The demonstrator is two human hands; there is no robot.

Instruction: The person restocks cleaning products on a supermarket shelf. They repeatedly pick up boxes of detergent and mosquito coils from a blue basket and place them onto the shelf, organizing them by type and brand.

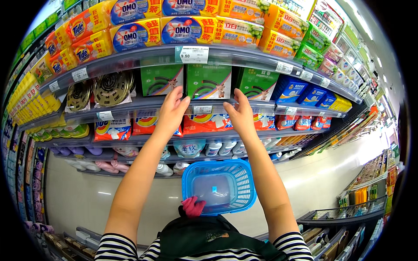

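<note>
Both arms reach toward a row of green mosquito-coil boxes on a shop shelf. My left hand (173, 109) is at the shelf's front edge, its fingertips near the lower right corner of the left box (160, 80). Near the right box (256, 83) is my right hand (240, 112), fingers raised and thumb apart. Between the hands stands the middle box (208, 80), upright on the shelf; whether a fingertip touches any box I cannot tell. Neither hand holds anything. Below my forearms is a blue plastic shopping basket (186, 177), with nothing seen inside it.
Packs of laundry soap (135, 34) fill the shelf above. Round metal mosquito-coil tins (112, 88) stand to the left, blue boxes (291, 89) to the right. Detergent bags (209, 122) lie below. A pink cloth item (193, 206) is at the basket's near left corner.
</note>
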